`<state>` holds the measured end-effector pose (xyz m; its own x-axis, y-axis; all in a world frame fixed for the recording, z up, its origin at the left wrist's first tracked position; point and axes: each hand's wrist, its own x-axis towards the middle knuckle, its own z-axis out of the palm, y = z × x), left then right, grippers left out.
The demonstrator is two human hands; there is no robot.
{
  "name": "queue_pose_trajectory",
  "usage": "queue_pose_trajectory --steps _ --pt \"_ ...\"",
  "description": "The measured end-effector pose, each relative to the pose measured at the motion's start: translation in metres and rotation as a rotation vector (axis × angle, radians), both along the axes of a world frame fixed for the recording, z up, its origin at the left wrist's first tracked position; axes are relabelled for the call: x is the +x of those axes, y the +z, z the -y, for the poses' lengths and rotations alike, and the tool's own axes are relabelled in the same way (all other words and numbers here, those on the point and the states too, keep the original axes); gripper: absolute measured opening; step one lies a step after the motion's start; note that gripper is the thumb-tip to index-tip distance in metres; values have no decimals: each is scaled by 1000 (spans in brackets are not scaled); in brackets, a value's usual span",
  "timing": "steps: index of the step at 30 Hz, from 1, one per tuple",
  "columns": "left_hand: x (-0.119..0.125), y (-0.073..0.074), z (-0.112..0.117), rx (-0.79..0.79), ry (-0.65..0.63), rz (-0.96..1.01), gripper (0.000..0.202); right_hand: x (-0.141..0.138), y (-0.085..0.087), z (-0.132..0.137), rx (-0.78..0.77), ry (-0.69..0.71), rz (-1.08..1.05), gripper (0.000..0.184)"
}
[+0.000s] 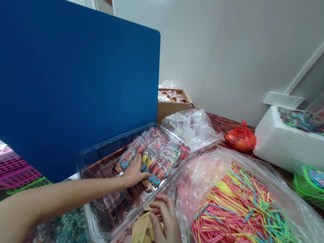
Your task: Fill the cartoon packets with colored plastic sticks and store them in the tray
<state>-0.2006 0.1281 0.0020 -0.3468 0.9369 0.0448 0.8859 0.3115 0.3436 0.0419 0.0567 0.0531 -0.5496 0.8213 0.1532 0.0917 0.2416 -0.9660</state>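
Many packets point(169, 154) in clear tray point(133, 195), under and beyond left hand point(134, 172); fingers on them, can't tell if gripping. Right hand point(167, 230) apart from it, loosely curled, gap at thumb, by yellow cloth point(140, 236).

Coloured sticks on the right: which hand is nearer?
Right. The right hand is just left of the coloured sticks; the left hand is farther left, at the small packets in the clear tray.
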Motion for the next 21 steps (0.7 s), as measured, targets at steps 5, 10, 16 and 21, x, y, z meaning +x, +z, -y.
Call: queue_pose_trajectory --steps 5,10,16,21 --pt "9 -1 -9 -1 19 -45 86 6 2 3 -9 8 -5 19" --pt "23 8 -29 63 64 -91 74 14 5 4 55 29 29 22" --pt "24 8 -15 -7 3 -84 86 22 -2 4 66 105 84 22" --pt "16 11 -8 -37 2 -70 94 26 -11 8 53 188 166 22"
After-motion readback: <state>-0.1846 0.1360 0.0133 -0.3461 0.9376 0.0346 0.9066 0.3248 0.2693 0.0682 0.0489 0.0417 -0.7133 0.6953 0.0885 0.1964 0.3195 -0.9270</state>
